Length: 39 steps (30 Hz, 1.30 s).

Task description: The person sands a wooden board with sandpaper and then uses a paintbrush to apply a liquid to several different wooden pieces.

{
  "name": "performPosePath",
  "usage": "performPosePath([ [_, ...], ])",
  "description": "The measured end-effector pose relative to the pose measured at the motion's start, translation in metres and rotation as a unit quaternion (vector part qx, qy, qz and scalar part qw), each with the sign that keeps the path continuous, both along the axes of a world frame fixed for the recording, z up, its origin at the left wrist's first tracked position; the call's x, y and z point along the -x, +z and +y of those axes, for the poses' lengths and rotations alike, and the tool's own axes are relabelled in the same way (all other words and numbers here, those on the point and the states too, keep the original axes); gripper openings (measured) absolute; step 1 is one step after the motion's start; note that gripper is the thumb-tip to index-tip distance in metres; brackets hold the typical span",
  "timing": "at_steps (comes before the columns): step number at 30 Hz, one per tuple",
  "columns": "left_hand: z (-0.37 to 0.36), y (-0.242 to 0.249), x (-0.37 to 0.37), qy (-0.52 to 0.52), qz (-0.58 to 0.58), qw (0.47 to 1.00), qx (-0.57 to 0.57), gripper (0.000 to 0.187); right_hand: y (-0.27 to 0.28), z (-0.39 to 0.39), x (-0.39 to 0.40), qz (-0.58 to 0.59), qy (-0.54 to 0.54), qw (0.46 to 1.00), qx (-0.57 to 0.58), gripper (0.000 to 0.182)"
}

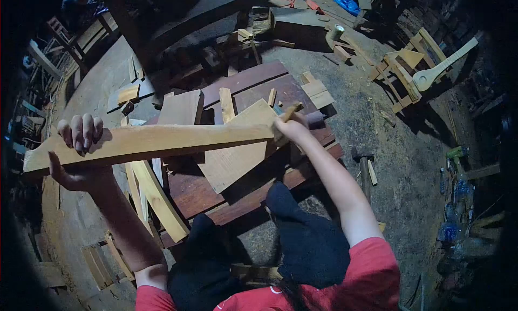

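One long board (178, 142) in left hand (75, 157); plastic bottles (449, 231), contents unclear

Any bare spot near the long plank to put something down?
Best: the floor between the hammer and the plastic bottles, below the pale paddle-shaped piece. Smaller: floor just left of the yellow wood block. Crowded: the reddish-brown boards under the long plank, strewn with offcuts.
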<state>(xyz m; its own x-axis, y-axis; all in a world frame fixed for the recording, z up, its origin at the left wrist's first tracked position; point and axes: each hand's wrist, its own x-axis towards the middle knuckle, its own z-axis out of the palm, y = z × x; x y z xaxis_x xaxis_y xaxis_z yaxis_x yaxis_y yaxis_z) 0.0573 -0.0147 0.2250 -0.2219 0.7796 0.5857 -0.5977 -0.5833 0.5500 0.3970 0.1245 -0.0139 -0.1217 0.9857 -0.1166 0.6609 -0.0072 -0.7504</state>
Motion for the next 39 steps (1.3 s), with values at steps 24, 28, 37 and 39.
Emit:
performPosePath([
  [24,-0.001,0.006,-0.009,0.011,0.049,0.999,-0.01,0.03,0.116,-0.026,0.077,0.278,0.148,0.949,0.016,0.022],
  [28,-0.001,0.007,-0.01,0.012,0.033,0.999,-0.001,0.031,0.065,-0.009,0.071,0.483,0.101,0.867,0.073,0.025],
  [37,-0.002,0.007,-0.01,0.002,0.048,0.999,-0.01,0.031,-0.006,0.002,0.011,0.048,0.024,0.996,-0.069,0.02],
  [39,-0.003,0.009,-0.014,0.02,0.048,0.999,-0.007,0.032,0.062,-0.015,0.046,0.069,0.137,0.982,-0.11,0.017],
])
